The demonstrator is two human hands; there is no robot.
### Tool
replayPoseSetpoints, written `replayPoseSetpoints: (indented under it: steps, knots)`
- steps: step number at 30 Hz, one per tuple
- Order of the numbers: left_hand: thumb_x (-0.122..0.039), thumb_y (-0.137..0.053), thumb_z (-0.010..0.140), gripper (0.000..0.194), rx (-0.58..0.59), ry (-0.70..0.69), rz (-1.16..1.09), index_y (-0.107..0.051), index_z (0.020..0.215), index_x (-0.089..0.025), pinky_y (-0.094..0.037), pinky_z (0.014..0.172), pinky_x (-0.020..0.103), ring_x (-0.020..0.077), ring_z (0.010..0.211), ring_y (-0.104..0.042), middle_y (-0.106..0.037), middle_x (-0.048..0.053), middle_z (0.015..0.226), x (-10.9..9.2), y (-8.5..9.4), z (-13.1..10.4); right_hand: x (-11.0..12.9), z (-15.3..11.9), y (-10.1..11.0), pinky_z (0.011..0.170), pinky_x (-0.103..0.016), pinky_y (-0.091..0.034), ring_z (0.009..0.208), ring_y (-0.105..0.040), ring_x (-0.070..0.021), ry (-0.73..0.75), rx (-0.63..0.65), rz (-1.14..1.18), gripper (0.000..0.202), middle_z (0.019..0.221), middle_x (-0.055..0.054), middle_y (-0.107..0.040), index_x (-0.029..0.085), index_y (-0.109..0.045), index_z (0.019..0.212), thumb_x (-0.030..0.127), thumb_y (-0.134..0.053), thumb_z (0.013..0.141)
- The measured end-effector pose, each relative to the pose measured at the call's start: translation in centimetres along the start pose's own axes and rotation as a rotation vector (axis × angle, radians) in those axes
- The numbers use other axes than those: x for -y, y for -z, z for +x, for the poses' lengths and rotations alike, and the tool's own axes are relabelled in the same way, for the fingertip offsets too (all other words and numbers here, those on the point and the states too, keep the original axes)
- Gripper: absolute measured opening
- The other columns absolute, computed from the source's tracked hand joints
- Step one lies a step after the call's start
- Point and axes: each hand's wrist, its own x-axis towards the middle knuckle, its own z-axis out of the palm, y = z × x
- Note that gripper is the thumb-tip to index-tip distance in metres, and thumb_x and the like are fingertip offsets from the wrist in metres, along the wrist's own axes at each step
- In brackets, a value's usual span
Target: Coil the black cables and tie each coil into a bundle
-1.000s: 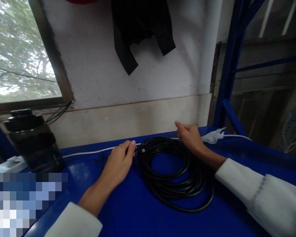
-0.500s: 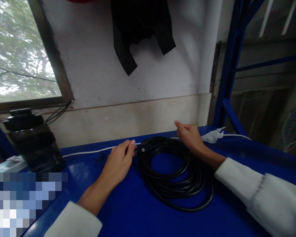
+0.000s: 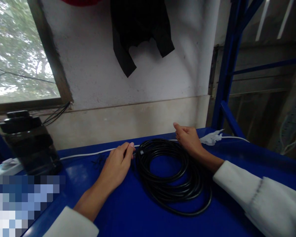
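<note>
Nearest, on the blue counter (image 3: 123,214): black cable coil (image 3: 144,168), loosely looped between hands set well apart. Left hand (image 3: 117,163) at the coil's left rim, thumb near fingers; right hand (image 3: 187,140) by the far right rim, fingers curled; grip on cable impossible to make out for either. Against the last second, no visible shift beyond slight camera tilt; handling apparently paused. Behind: white cord (image 3: 86,154), then wall (image 3: 143,79).
</note>
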Motion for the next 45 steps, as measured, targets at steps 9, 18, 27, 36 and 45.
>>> replayPoseSetpoints:
  steps: [9, 18, 27, 36, 45]
  knots:
    - [-0.053, -0.034, 0.107, 0.049, 0.005, -0.014, -0.031, -0.062, 0.08, -0.022, -0.041, 0.081, 0.035, 0.0255, 0.089, -0.068, -0.073, 0.005, 0.09, 0.13, -0.05, 0.04, 0.4, -0.16, 0.11, 0.043, -0.028, -0.021, 0.043, -0.031, -0.0107, -0.027, 0.001, -0.009, 0.058, 0.047, 0.004, -0.032, 0.024, -0.032, 0.053, 0.059, -0.051, 0.096]
    - [-0.053, -0.034, 0.107, 0.049, 0.011, -0.003, -0.009, -0.062, 0.081, -0.022, -0.041, 0.08, 0.035, 0.0255, 0.087, -0.068, -0.075, 0.005, 0.092, 0.07, -0.04, 0.03, 0.28, -0.17, 0.02, 0.043, -0.028, -0.019, 0.043, -0.028, -0.0102, -0.014, 0.001, 0.016, 0.059, 0.047, 0.004, -0.031, 0.025, -0.031, 0.053, 0.06, -0.051, 0.095]
    - [-0.051, -0.035, 0.106, 0.048, -0.001, -0.003, 0.025, -0.062, 0.079, -0.022, -0.037, 0.071, 0.032, 0.0226, 0.074, -0.063, -0.069, 0.003, 0.078, 0.0, -0.09, 0.05, 0.07, -0.1, -0.03, 0.043, -0.028, -0.02, 0.044, -0.029, -0.0103, -0.001, -0.002, 0.004, 0.058, 0.049, 0.004, -0.032, 0.024, -0.032, 0.054, 0.06, -0.051, 0.096]
    - [-0.052, -0.034, 0.107, 0.049, 0.008, -0.001, 0.022, -0.06, 0.078, -0.021, -0.036, 0.07, 0.032, 0.0211, 0.071, -0.061, -0.067, 0.001, 0.076, 0.07, -0.08, 0.04, 0.24, -0.15, 0.04, 0.044, -0.028, -0.021, 0.044, -0.029, -0.0104, 0.008, 0.004, -0.011, 0.059, 0.048, 0.004, -0.031, 0.024, -0.031, 0.053, 0.059, -0.049, 0.096]
    - [-0.052, -0.034, 0.107, 0.05, 0.011, -0.001, 0.012, -0.061, 0.079, -0.022, -0.039, 0.073, 0.033, 0.0236, 0.078, -0.064, -0.07, 0.003, 0.08, -0.17, 0.03, -0.01, 0.22, -0.16, 0.0, 0.043, -0.028, -0.021, 0.044, -0.029, -0.0104, -0.003, 0.007, 0.009, 0.059, 0.047, 0.004, -0.032, 0.024, -0.032, 0.052, 0.06, -0.05, 0.096]
